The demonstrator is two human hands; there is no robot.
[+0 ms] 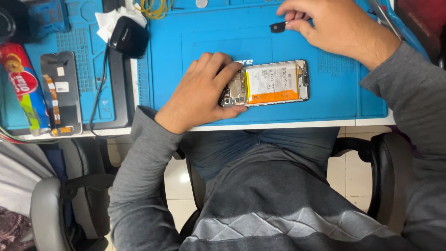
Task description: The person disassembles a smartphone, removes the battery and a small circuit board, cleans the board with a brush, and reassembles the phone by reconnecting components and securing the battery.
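An opened phone (274, 82) lies back-up on the blue work mat (204, 42), its white and orange battery exposed. My left hand (204, 90) grips the phone's left end, fingers curled over the camera and circuit board area. My right hand (332, 25) rests further back on the mat, fingertips pinched on a small black part (278, 27) with a thin pale piece beside it.
A phone screen panel (61, 93) with a flex cable lies on a second mat at the left, beside a colourful packet (23, 86). A black charger-like block (127, 36) with a cable, white tissue and yellow rubber bands (154, 8) sit at the back. Chair armrests flank my lap.
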